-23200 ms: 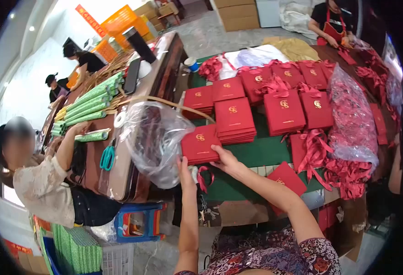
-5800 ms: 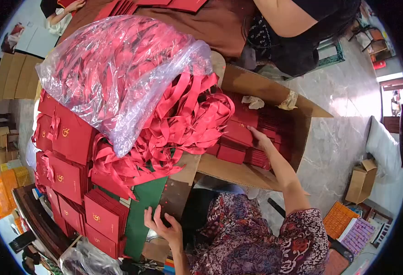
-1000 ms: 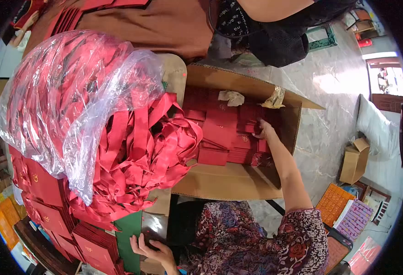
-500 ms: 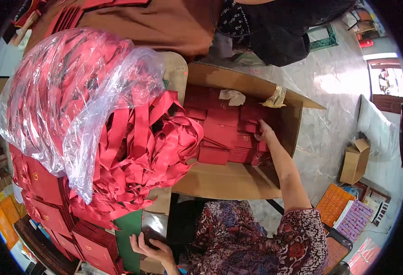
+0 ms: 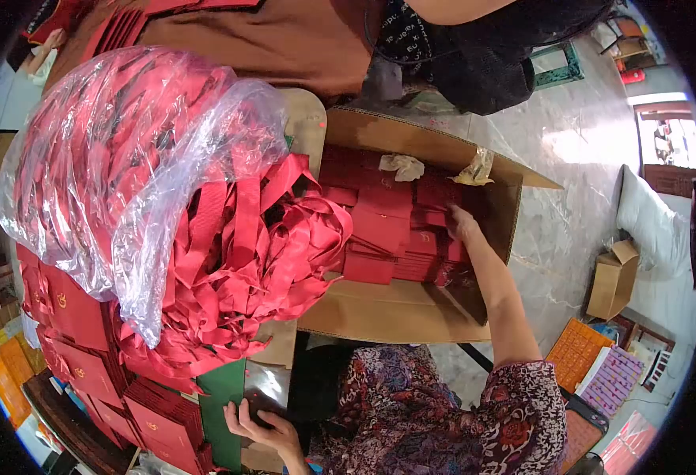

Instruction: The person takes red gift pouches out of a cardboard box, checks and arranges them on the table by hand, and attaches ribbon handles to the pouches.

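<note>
My right hand (image 5: 462, 224) reaches into an open cardboard box (image 5: 395, 313), at the right end of the red folded packets (image 5: 383, 202) with gold marks inside. Its fingers are slightly blurred and partly lost against the red packets, so their grip does not show. My left hand (image 5: 262, 427) lies at the table edge with its fingers apart, holding nothing. It is beside a green board (image 5: 223, 412) and a shiny clear sheet (image 5: 267, 385). Left of the box, a heap of red ribbon strips (image 5: 245, 261) spills out of a clear plastic bag (image 5: 146, 229).
Stacks of red packets (image 5: 162, 423) stand at the lower left. A brown cloth (image 5: 284, 47) covers the far table, where a person in black (image 5: 482, 63) is close to the box. Crumpled paper (image 5: 402, 166) lies in the box. A small carton (image 5: 613, 277) sits on the floor.
My right hand has shifted slightly within the box, and the packets beside it have moved a little. My left hand stays where it was.
</note>
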Demonstrator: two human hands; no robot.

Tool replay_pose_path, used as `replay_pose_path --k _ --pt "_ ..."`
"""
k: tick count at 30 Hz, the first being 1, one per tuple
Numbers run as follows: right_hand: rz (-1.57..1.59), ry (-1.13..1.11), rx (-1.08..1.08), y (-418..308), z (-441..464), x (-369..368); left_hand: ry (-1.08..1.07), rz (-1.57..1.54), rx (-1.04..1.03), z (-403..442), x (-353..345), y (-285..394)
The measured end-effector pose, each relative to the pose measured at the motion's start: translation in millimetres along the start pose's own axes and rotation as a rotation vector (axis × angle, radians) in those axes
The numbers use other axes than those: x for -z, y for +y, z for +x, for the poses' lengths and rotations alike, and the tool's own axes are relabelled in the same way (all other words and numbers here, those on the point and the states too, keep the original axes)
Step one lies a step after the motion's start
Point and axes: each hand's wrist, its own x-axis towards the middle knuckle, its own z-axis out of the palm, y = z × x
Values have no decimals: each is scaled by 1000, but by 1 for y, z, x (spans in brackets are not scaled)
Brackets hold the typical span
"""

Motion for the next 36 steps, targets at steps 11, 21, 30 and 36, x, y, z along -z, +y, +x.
replay_pose_path --k 11,21,30,36 --pt "219 -437 1 -1 11 3 -1 -11 -8 0 1 1" --pt "139 -165 54 -11 -48 -10 13 -25 -1 0 0 1" --pt "108 -121 105 3 24 -1 4 -8 25 1 0 2" --pt "121 -96 -45 -4 -19 -15 23 -33 23 1 -1 2"
